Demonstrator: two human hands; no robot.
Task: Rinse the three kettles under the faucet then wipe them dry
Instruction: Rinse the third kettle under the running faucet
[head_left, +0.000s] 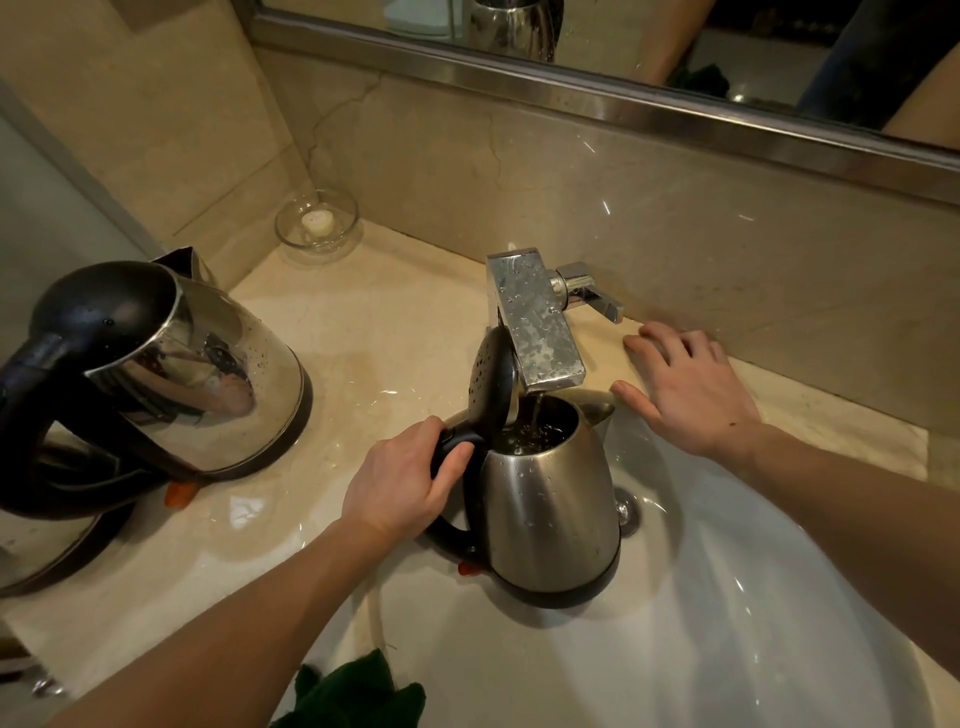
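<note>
Brushed-steel kettle (550, 499), glossy marble counter (374, 332)

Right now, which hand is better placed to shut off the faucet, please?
Probably the right hand: it is open beside the faucet lever, while the left hand grips the kettle.

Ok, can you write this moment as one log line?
step: rinsing | left hand: grips kettle handle, lid open | faucet: water running into kettle | right hand: open, near lever | second kettle: standing at left

Walled in beige marble (675, 234), cracked toward the upper left, beneath a steel-framed mirror (753, 62) along the top edge. Lit warm and dim. Glossy cream table (363, 322) at centre left, white basin (727, 649) sunk at lower right.
</note>
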